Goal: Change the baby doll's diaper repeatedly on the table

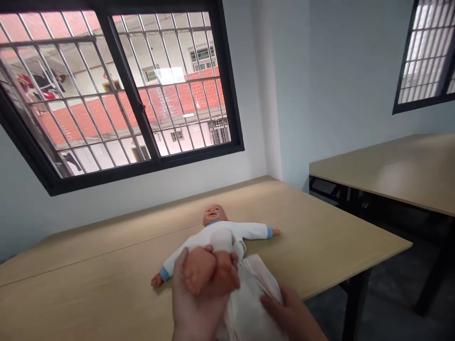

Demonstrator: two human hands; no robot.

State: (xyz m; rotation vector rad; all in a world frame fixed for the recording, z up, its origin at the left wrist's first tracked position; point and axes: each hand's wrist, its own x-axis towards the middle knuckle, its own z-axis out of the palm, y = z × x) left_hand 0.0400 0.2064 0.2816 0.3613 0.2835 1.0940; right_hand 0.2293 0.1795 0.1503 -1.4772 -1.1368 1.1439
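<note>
Window with a black frame and thin silver bars [134, 94] fills the upper left of my feed, a building with red brick bands showing through it. Below, from the lower left across to the centre right, spreads a pale wood-grain table [106, 293]. Slightly left of centre at the bottom I see the bare left hand [199, 310], its fingers wrapped round the two reddish-brown feet of a baby doll in a white long-sleeved top with blue cuffs [206, 239]. The doll lies on its back on the table at lower centre, head toward the window, arms spread wide. Just right of the feet, a loose white cloth [249, 298] runs down to the bottom edge. At its right side the bare right hand [289, 308] touches it with bent fingers; blur keeps me from telling whether they are closed on it. Farther right stands a second wood-topped table with dark legs [394, 168], and a smaller barred, dark-framed window [424, 59] sits in the upper right.
</note>
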